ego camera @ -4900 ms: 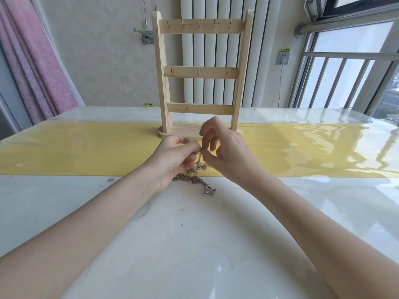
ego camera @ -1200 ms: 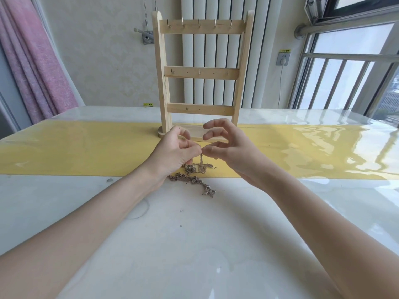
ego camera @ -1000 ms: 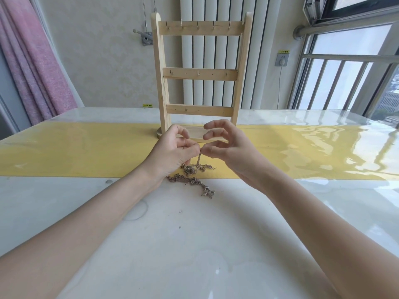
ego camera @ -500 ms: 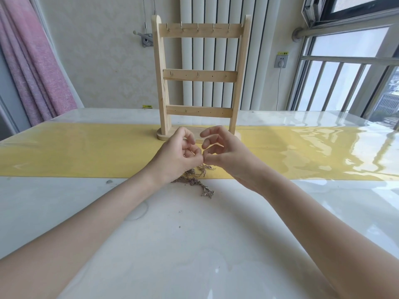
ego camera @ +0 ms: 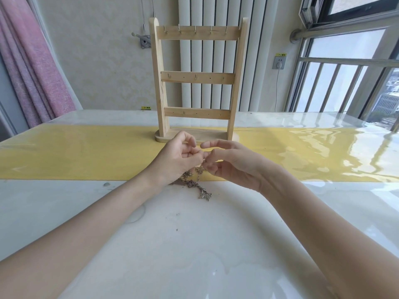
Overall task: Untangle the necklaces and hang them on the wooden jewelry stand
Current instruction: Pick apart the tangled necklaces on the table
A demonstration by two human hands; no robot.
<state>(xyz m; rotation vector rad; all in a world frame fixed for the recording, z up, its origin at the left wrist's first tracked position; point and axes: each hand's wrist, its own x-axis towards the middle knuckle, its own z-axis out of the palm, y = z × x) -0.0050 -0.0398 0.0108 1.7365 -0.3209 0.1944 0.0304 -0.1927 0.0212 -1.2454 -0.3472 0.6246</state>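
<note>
Since half a second ago: both hands sit lower, fingertips closer over the chain tangle. Left hand [ego camera: 180,157]: grip pinching a strand of the necklaces [ego camera: 194,182], fingers curled. Right hand [ego camera: 231,164]: thumb and curled fingers pinching the same strand just beside the left grip; index finger extended above. Necklaces: tangled heap directly below both grips, lying on the worktop [ego camera: 194,244] at the yellow runner [ego camera: 86,154] edge. Wooden jewelry stand [ego camera: 197,83]: upright just beyond the grips, hooks bare.

Single head view (worn, wide-angle), forward and down, near table [ego camera: 194,244]
</note>
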